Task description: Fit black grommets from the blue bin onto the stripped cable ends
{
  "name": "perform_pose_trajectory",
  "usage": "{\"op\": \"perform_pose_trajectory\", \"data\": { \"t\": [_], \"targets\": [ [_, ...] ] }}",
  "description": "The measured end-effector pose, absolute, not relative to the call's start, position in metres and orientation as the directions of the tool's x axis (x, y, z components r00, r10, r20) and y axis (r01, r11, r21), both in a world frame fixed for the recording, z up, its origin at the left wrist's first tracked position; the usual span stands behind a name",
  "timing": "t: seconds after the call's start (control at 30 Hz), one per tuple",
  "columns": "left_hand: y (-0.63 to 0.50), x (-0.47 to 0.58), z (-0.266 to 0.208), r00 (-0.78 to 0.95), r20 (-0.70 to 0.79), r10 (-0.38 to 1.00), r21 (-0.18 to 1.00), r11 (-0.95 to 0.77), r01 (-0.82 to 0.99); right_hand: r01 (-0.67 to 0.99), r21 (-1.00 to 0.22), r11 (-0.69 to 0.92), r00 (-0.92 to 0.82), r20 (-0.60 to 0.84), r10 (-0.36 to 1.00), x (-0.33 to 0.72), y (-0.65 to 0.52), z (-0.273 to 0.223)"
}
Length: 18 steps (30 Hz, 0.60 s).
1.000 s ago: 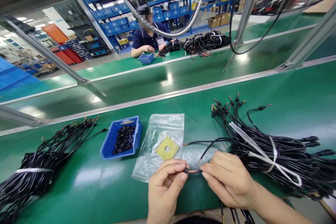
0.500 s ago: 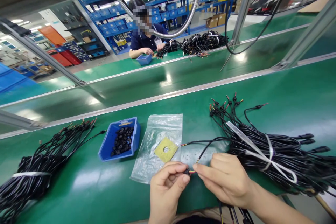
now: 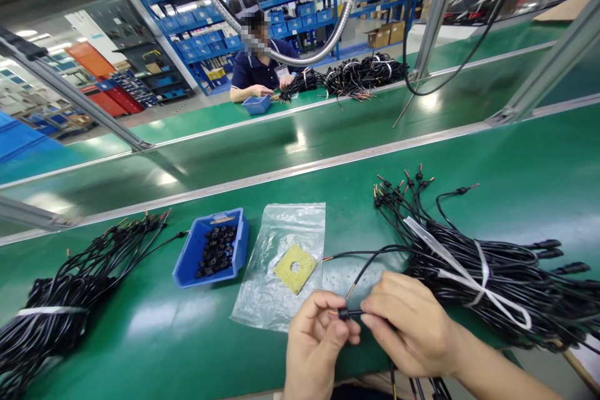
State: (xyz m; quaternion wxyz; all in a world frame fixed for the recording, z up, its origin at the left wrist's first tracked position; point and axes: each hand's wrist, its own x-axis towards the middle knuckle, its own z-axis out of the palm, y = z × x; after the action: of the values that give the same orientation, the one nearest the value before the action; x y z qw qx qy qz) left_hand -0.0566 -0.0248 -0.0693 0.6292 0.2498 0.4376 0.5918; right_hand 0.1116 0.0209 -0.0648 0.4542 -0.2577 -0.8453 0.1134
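My left hand is closed, its fingertips pinching a small black grommet threaded on a cable. Coloured wire ends stick out on the left side of the grommet, partly hidden by my fingers. Just to the right, my right hand pinches the black cable. Behind my fingers, other loose cable ends with bared coloured wires reach out from the cable bundle on the right, which a white tie binds.
A blue bin holds many black grommets. Beside it, a yellow square pad with a hole lies on a clear plastic bag. Another tied cable bundle is at the left. Across the bench sits a person handling cables.
My left hand has moved right, closer to my right hand. The grommet now sits around the black cable, where before coloured wires ran between it and my right fingers.
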Motion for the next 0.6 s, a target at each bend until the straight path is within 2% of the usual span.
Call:
{"op": "perform_pose_trajectory", "data": {
  "t": [0.07,0.2,0.37,0.5,0.6],
  "targets": [
    [-0.027,-0.054,-0.072,-0.075,-0.255,0.964,0.831,0.178,-0.527,0.323,-0.424,0.846,-0.494,0.687,0.533,0.113,0.022,-0.067],
    [-0.032,-0.05,-0.078,-0.179,-0.191,0.965,0.882,0.089,-0.462,0.336,-0.435,0.836,-0.551,0.629,0.549,0.114,0.022,-0.068],
    [-0.034,-0.048,-0.094,-0.22,0.025,0.975,0.938,-0.099,-0.331,0.334,-0.432,0.838,-0.572,0.613,0.544,0.115,0.019,-0.065],
    [-0.032,-0.054,-0.105,-0.195,0.219,0.956,0.962,-0.245,-0.12,0.381,-0.385,0.841,-0.595,0.594,0.541,0.115,0.019,-0.066],
    [-0.027,-0.064,-0.108,-0.118,0.368,0.922,0.93,-0.365,0.051,0.402,-0.37,0.837,-0.594,0.59,0.546,0.116,0.019,-0.065]
  ]
}}
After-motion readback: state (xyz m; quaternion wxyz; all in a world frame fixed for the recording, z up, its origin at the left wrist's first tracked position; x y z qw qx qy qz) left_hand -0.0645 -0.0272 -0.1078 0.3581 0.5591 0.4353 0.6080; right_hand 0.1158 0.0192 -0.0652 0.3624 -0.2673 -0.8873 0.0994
